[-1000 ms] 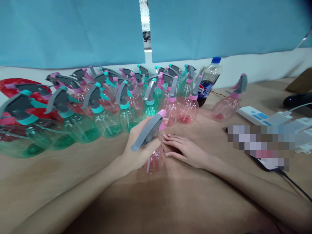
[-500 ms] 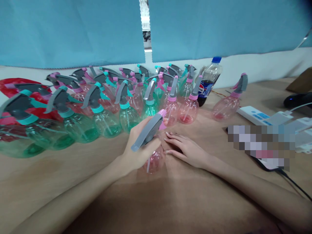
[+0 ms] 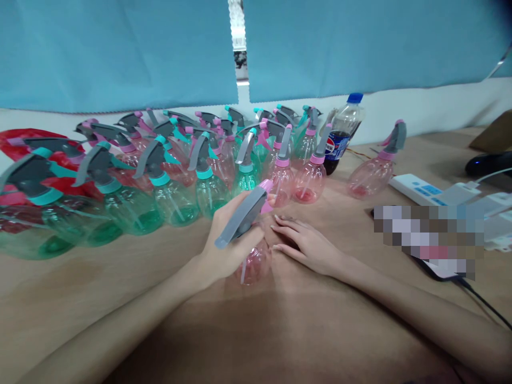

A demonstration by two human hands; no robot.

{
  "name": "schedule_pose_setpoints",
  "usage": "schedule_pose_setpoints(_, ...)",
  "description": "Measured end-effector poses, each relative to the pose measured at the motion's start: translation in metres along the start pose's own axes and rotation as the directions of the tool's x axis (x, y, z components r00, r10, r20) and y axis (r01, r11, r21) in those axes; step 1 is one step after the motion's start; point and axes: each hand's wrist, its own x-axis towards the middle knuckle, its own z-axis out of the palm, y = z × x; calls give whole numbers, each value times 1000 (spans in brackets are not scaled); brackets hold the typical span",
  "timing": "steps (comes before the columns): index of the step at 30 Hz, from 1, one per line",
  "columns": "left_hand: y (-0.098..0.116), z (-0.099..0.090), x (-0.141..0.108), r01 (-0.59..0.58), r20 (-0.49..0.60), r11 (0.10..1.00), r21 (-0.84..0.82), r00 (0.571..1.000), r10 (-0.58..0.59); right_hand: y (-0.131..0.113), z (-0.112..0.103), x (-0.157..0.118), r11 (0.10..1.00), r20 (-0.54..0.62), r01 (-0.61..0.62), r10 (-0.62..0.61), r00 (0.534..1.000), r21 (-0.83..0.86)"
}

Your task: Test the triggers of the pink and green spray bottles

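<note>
My left hand (image 3: 225,248) is wrapped round the neck of a pink spray bottle (image 3: 253,266) with a grey and pink trigger head. The bottle stands on the wooden table (image 3: 304,325), and part of its neck is hidden by my fingers. To its right, my right hand (image 3: 310,244) lies flat on the tabletop with its fingers stretched toward the bottle, holding nothing. Just behind both hands are two more pink spray bottles (image 3: 310,184) and a row of green spray bottles (image 3: 176,202).
A cola bottle (image 3: 338,144) with a blue cap stands at the back. Right of it are another pink spray bottle (image 3: 371,176), a white power strip (image 3: 414,188) with plugs and a blurred-out phone (image 3: 440,269) on a cable. Red plastic (image 3: 30,138) lies far left.
</note>
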Motion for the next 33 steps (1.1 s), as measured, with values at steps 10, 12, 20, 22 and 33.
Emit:
schedule_pose_setpoints(10, 0, -1, -1, 10, -2, 1000, 0, 1000, -10, 1, 1, -1, 1000, -6, 6, -5, 1000, 13)
schedule_pose_setpoints(12, 0, -1, -1, 9, 4, 1000, -6, 1000, -9, 1, 1, 0, 1000, -11, 7, -6, 1000, 19)
schedule_pose_setpoints(20, -1, 0, 0, -4, 2, 999, -32, 1000, 4, 0, 0, 0, 1000, -13, 14, -14, 1000, 4)
schedule_pose_setpoints(22, -1, 1, 0, -6, 5, 999, -39, 1000, 6, 1, 0, 0, 1000, -18, 18, -18, 1000, 6)
schedule_pose_setpoints(33, 0, 0, -2, 17, 7, 1000, -26, 1000, -17, 1, 0, 0, 1000, -23, 19, -18, 1000, 7)
